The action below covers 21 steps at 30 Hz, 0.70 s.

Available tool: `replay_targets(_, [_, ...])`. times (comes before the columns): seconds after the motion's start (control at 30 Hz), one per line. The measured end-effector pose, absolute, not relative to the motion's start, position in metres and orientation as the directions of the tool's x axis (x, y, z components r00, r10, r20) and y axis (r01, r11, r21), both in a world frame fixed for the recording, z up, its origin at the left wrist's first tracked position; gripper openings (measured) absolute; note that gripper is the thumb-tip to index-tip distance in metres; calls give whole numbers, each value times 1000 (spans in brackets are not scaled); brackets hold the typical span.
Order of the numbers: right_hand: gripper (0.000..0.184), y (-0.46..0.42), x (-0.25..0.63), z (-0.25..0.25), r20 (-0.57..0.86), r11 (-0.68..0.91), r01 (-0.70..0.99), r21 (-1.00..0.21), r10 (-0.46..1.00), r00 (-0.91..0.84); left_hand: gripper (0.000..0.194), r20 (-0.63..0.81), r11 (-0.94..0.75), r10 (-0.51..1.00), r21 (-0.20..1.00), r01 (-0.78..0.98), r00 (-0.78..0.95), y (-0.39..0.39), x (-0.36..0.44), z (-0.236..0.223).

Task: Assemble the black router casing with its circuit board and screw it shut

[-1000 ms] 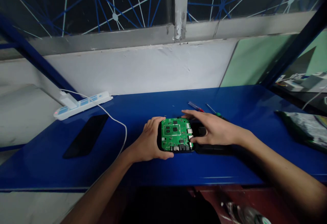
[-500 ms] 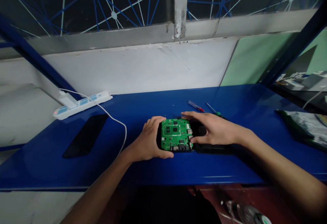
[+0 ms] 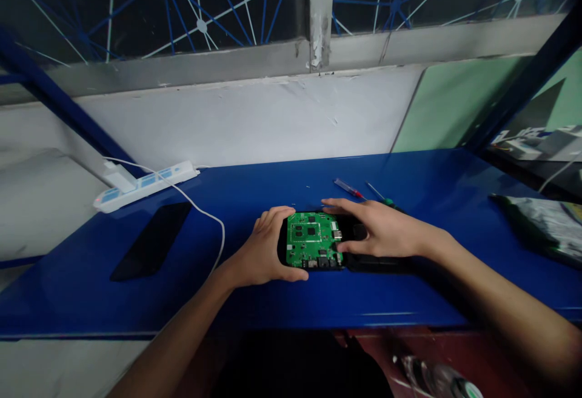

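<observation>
A green circuit board lies in a black case on the blue table. My left hand wraps round the case's left side, thumb at the front edge and fingers at the back. My right hand rests over the right side, its fingers touching the board's right edge and a second black part beside it.
Two small screwdrivers lie just behind my right hand. A black phone and a white power strip with a white cable lie to the left. A dark bag sits at the far right.
The board has settled lower into the black case and my hands have barely shifted.
</observation>
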State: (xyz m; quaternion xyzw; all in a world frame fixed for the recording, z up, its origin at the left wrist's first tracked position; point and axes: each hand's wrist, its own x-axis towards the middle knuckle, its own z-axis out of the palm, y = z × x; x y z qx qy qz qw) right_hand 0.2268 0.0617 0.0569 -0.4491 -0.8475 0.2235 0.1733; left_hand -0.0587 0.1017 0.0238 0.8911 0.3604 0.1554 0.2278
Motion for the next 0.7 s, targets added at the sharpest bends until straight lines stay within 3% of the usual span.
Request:
replay_targets(0.17, [85,60,226,58,71,486,706,-515,845,-529,105,87,-613,728,527,589,680,100,-57,27])
replay_targets(0.33, [83,60,225,59,69,478,716,-509,851,-520,76,73,-614,719,532,583,691,99,-59,29])
replay_targets(0.5, [78,60,224,57,90,493,726,-480,850,-519,76,87,-626,711,530,572,697,100,-60,26])
replay_targets(0.7, [78,70,234,51,205,454,841,-294,889,-409,77,105,-635,708,530,563,699,100,-60,24])
